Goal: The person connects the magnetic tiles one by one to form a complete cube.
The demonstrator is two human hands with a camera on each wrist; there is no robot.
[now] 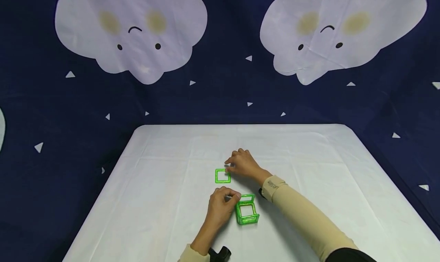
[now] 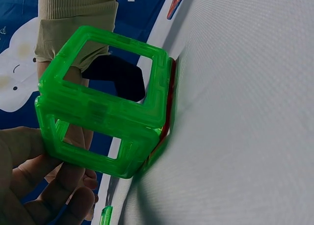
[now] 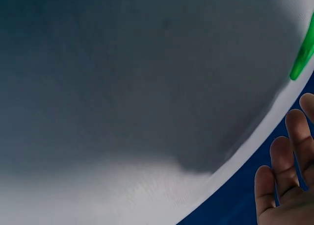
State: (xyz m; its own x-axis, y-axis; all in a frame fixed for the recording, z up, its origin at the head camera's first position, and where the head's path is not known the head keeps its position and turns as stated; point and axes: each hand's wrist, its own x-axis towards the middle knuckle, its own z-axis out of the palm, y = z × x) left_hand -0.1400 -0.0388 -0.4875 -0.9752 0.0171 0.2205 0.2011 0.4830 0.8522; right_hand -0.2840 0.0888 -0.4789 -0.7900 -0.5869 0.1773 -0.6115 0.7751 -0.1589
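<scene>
A small box built from green square magnetic tiles stands on the white table, its middle framed by see-through openings. My left hand pinches its far left edge between thumb and fingers. In the left wrist view the green tile box fills the middle, with a dark red strip along its base. Farther off, a single green square tile lies flat. My right hand is at that tile's right side, thumb near its corner, other fingers extended. In the right wrist view its fingers look loosely straight; the thumb is out of frame.
The white table reaches back to a dark blue cloth with clouds and small triangles. In the left wrist view an orange-red piece shows near the top edge.
</scene>
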